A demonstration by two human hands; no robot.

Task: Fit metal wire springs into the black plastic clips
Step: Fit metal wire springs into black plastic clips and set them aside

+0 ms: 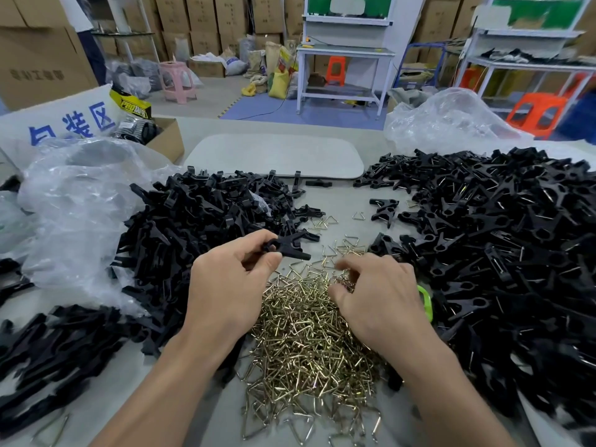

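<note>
- The left hand (225, 285) holds one black clip (287, 246) just above the bench (340, 201), a little toward 11 o'clock from the middle of the view. Its grip is closed on the clip, thumb and forefinger pinching the ringed handle end, with the jaw tips pointing toward 3 o'clock.
- The right hand (377, 295) reaches down into the heap of wire springs (306, 343) that runs from the centre to 6 o'clock. Its fingers are curled and blurred, so I cannot tell whether its grip has a spring yet.
- The loose clip heap (193, 221) lies at 9 o'clock beside a clear plastic bag (80, 204). At 3 o'clock is the wired clip heap (500, 237), where metal glints in many pieces, so these are probably finished.
- Handling: a spring looks light, thin and stiff, with a smooth finish that is likely slippery. They lie tangled, so lifting one may drag its neighbours. I would pinch it by one straight side of the triangle, leaving the open ends free to enter the clip.
- The clip looks rigid and light. A hold at the handles keeps the slot for the spring clear.
</note>
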